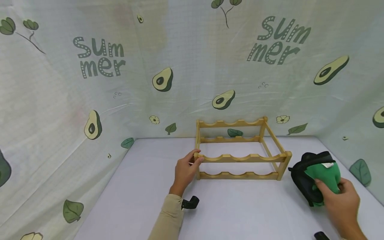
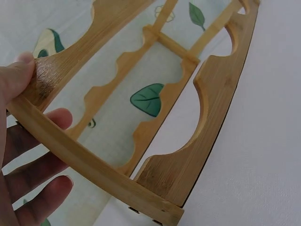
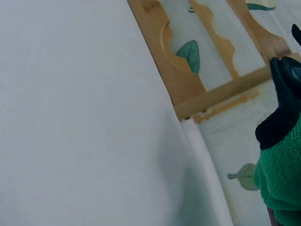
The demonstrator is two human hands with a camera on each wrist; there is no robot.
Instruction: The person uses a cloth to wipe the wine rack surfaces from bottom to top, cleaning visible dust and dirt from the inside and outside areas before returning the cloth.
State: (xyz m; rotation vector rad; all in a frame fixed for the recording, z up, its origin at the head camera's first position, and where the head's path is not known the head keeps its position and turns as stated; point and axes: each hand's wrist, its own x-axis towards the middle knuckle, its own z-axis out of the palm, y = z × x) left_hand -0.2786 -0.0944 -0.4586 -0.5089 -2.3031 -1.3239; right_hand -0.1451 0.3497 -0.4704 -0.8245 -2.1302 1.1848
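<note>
A two-tier wooden wine rack (image 1: 241, 159) with scalloped rails stands on the white table. My left hand (image 1: 185, 171) grips its front left corner. In the left wrist view the thumb (image 2: 21, 75) presses on the upper rail, and the fingers pass behind the side post. To the right of the rack, my right hand (image 1: 345, 201) holds a bunched green and black cloth (image 1: 325, 175) with a small white label. Its fuzzy green side (image 3: 282, 174) fills the right edge of the right wrist view, where the hand itself is mostly hidden.
A pale curtain (image 1: 192, 60) printed with avocados, leaves and lettering hangs behind the white table (image 1: 144, 186) and down both sides. The rack stands near the table's back edge. A black wrist camera (image 1: 190, 202) sits on the left forearm.
</note>
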